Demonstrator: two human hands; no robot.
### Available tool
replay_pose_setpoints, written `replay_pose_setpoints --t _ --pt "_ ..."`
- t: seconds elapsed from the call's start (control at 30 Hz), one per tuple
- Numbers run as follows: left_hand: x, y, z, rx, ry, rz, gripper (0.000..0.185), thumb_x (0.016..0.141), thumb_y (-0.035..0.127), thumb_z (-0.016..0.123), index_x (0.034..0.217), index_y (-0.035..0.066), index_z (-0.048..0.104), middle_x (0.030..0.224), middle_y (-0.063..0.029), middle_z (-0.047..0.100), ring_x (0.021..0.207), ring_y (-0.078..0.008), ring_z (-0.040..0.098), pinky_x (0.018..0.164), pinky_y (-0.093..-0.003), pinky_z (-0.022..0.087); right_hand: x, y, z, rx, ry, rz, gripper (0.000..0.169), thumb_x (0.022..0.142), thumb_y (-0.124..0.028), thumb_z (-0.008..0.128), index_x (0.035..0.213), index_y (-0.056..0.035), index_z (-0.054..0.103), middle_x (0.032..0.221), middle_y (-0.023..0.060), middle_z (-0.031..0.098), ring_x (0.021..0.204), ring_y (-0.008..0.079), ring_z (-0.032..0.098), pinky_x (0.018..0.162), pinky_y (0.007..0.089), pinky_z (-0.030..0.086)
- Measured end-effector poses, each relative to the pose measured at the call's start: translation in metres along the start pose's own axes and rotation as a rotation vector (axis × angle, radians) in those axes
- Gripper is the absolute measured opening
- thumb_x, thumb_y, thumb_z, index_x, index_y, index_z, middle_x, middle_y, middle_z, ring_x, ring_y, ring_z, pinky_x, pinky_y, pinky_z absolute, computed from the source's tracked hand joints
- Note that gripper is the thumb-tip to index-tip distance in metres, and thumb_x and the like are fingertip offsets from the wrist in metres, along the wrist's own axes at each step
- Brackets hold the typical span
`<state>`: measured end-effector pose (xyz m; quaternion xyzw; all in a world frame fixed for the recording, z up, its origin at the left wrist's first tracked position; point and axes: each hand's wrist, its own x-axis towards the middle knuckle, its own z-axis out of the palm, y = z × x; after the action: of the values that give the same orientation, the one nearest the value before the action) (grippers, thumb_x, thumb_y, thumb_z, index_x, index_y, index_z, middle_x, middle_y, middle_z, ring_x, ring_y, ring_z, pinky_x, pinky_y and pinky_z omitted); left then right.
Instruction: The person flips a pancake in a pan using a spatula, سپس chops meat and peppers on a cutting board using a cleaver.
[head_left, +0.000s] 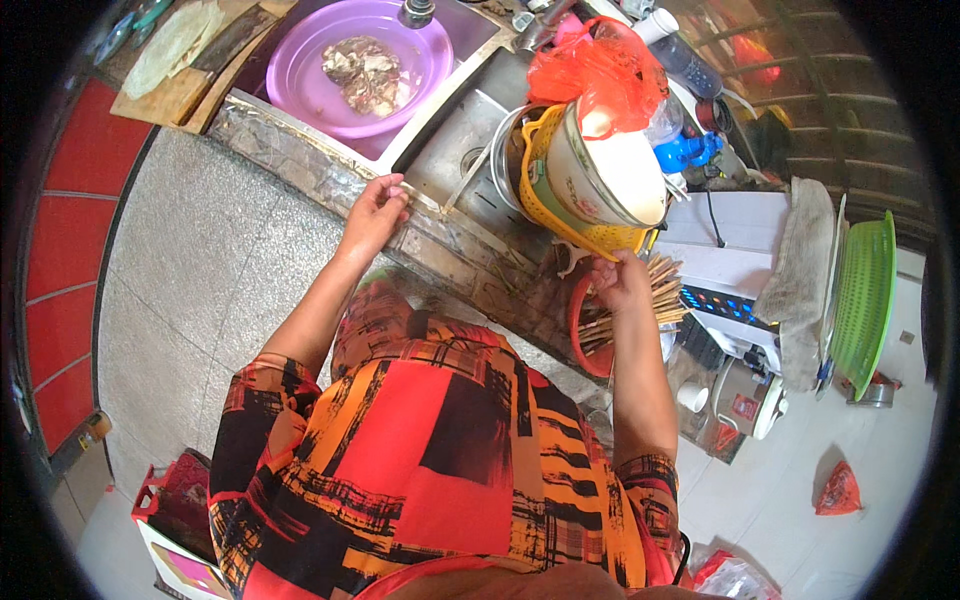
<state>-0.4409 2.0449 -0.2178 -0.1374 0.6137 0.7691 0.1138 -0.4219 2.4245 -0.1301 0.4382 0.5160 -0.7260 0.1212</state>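
My left hand is over the front edge of the sink counter, its fingers curled together and no object visible in them. At the right end of the steel sink basin, my right hand grips the lower rim of a yellow perforated plastic basket. A white enamel basin with a floral pattern sits tilted in the basket. Behind them is a metal bowl, partly hidden. A red plastic bag lies over the enamel basin's upper edge.
A purple plastic basin under the tap holds water and pale food pieces. A wooden cutting board lies to the left. Wooden chopsticks stand in a red container beside my right wrist. A green colander is farther right.
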Motion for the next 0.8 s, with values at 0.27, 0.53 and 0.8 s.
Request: replay_pose_setpoints --t 0.27,0.53,0.8 --pt "0.013 -0.01 0.01 0.055 -0.083 0.048 0.033 0.087 0.016 0.052 0.118 0.005 0.049 0.094 -0.0008 0.054 0.074 -0.0092 0.053 0.065 -0.022 0.043 -0.005 -0.02 -0.029 0.1 -0.205 -0.073 0.02 0.076 -0.012 0.046 0.093 -0.0034 0.054 0.076 0.0107 0.061 0.052 0.0159 0.055 0.047 0.0274 0.046" --pt "0.024 0.01 0.048 0.221 -0.197 0.043 0.03 0.087 0.018 0.053 0.116 0.01 0.052 0.088 0.0008 0.055 0.072 -0.0085 0.055 0.06 -0.0215 0.04 -0.029 -0.036 -0.025 0.11 -0.072 -0.166 0.021 0.081 -0.016 0.042 0.095 -0.0051 0.053 0.074 0.0094 0.063 0.054 0.0157 0.057 0.051 0.0305 0.048" --pt "0.031 0.025 0.063 0.185 -0.218 0.069 0.032 0.088 0.018 0.055 0.118 0.008 0.049 0.093 0.0001 0.053 0.073 -0.0095 0.054 0.062 -0.0217 0.041 -0.015 -0.014 -0.011 0.058 0.01 -0.17 0.031 0.079 -0.016 0.045 0.105 0.0001 0.051 0.087 0.0163 0.061 0.069 0.0272 0.059 0.062 0.0403 0.049"
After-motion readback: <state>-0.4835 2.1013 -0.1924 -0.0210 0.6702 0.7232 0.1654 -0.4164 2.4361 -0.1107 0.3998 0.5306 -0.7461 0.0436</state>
